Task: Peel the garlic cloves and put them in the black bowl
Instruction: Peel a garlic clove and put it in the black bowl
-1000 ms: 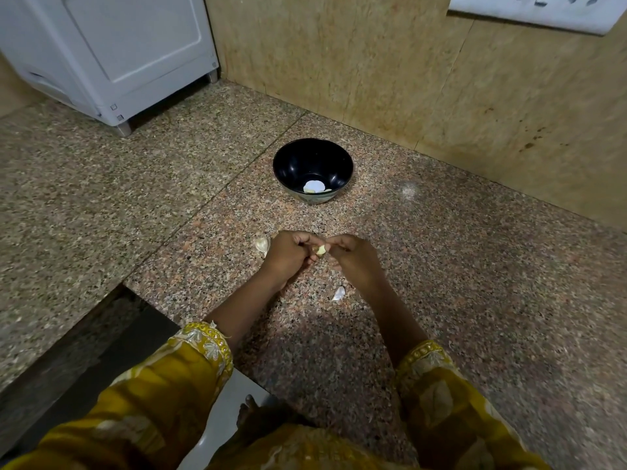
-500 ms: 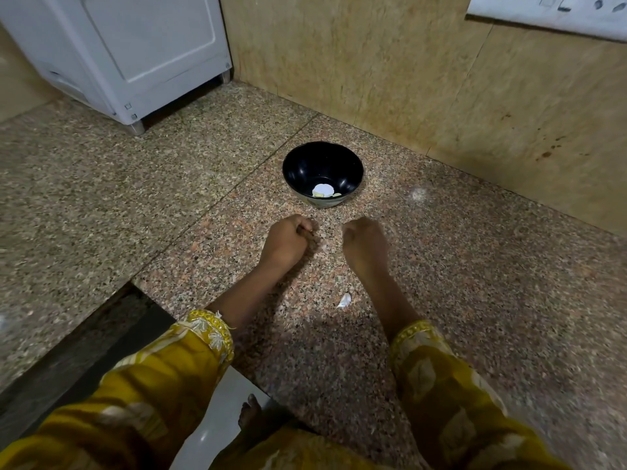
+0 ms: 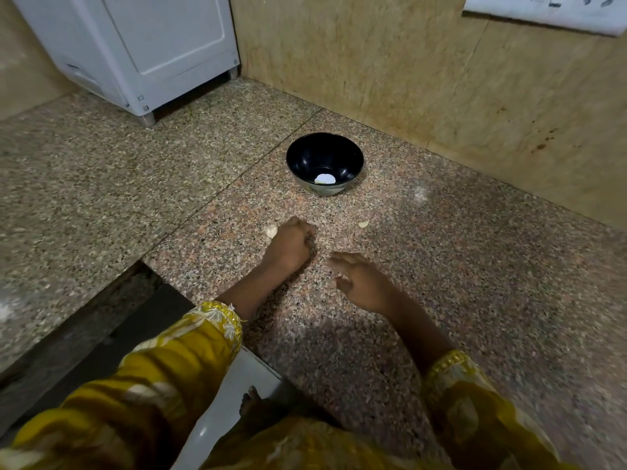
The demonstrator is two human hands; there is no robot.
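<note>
The black bowl (image 3: pixel 307 157) stands on the granite counter near the wall, with one white peeled clove (image 3: pixel 324 179) at its bottom. My left hand (image 3: pixel 290 245) rests on the counter in front of the bowl, curled into a fist; whatever is inside it is hidden. An unpeeled garlic clove (image 3: pixel 271 230) lies against its left side. My right hand (image 3: pixel 360 282) hovers lower right of the left hand, fingers spread and blurred, holding nothing. A small pale garlic piece (image 3: pixel 363 224) lies on the counter ahead of the right hand.
A white appliance (image 3: pixel 146 49) stands at the back left. A tan wall (image 3: pixel 441 79) runs right behind the bowl. The counter edge (image 3: pixel 149 262) drops away at the lower left, next to my left forearm.
My hands came apart after pinching a clove together. The right hand drew back towards me and opened. A pale piece now lies on the counter to the bowl's lower right.
</note>
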